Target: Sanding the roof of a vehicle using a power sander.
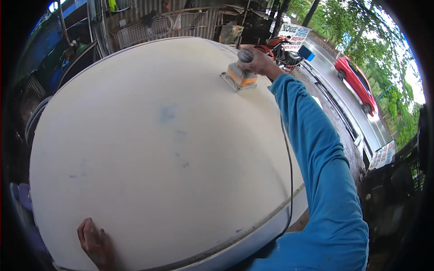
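Note:
A wide, curved off-white panel (135,135), shaped like a vehicle's roof, fills most of the view. Bluish-grey patches (167,113) mark its surface near the middle. At its far right part, my right hand (260,62) is closed over the top of a grey and orange electric sander (242,77). The sander's flat pad lies against the panel. A dark power cord (290,167) runs across the panel's right side, down to the lower edge. My left hand (96,244) rests at the near left of the panel, fingers loosely bent and apart, holding nothing.
A groove with a dark strip (226,244) borders the panel's near edge. Beyond the far edge stand a corrugated metal wall (135,22) and a wire rack (181,25). A motorcycle (282,50) and a signboard (294,36) are at the far right. A red car (356,83) is on the road.

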### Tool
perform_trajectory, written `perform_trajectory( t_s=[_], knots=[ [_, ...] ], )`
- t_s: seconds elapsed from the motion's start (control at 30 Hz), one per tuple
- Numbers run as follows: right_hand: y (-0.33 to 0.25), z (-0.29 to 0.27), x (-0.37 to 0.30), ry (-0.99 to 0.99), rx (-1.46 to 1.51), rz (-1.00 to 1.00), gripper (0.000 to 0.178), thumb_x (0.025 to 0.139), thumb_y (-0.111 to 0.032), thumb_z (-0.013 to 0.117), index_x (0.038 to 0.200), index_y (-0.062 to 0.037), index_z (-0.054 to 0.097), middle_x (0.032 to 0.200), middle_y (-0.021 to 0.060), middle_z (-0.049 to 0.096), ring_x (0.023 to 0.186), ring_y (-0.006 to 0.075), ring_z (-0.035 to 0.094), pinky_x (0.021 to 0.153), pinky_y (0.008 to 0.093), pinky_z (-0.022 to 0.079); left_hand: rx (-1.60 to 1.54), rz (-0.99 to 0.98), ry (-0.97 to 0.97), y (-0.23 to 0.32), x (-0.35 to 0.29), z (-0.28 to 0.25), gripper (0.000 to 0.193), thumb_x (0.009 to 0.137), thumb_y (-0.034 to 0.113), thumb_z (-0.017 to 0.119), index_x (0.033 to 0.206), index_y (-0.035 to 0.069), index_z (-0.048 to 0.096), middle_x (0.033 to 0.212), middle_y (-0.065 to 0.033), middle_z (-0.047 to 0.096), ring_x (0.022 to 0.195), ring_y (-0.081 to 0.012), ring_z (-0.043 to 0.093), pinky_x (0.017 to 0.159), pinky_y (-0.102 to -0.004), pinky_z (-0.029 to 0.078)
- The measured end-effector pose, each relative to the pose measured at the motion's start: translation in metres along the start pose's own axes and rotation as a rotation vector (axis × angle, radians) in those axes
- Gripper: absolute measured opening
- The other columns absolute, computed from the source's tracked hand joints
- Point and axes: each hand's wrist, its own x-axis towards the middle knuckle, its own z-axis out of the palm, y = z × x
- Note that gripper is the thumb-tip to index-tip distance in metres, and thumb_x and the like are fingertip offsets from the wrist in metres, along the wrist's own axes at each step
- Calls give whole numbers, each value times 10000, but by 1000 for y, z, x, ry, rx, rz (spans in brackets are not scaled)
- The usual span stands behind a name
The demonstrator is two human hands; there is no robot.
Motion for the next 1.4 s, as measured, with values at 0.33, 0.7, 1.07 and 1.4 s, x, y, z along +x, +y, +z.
perform_trajectory(
  t_s=[0.33,0.7,1.07,1.4],
  knots=[
    [-114,57,87,-1,-4,-255,834,737,-430,834,1421,-80,509,1244,194,658,1104,301,660,986,373,507,79,-25,-9,-4,0,-1,425,804,44,584,1213,-70,578,1168,-219,569,1105,-377,555,1000,-462,435],
    [-22,42,121,7,1,-90,780,735,-379,860,1360,-44,537,1179,154,669,1069,248,649,963,348,501,120,98,-61,-6,2,-9,391,885,-5,707,1265,-36,624,1215,-199,596,1120,-334,617,893,-403,588],
    [9,24,106,-41,-112,74,798,691,-401,828,1357,-59,552,1215,196,664,1108,325,652,981,371,494,158,127,-67,1,7,-10,415,867,15,727,1267,-25,625,1178,-206,627,1108,-354,602,890,-435,542],
    [-141,60,106,-87,-87,-267,783,733,-425,805,1390,-94,538,1198,191,664,1065,308,663,950,378,516,156,121,-72,0,7,-8,382,897,40,719,1260,-34,627,1208,-200,600,1105,-331,616,868,-384,591]
  ],
)
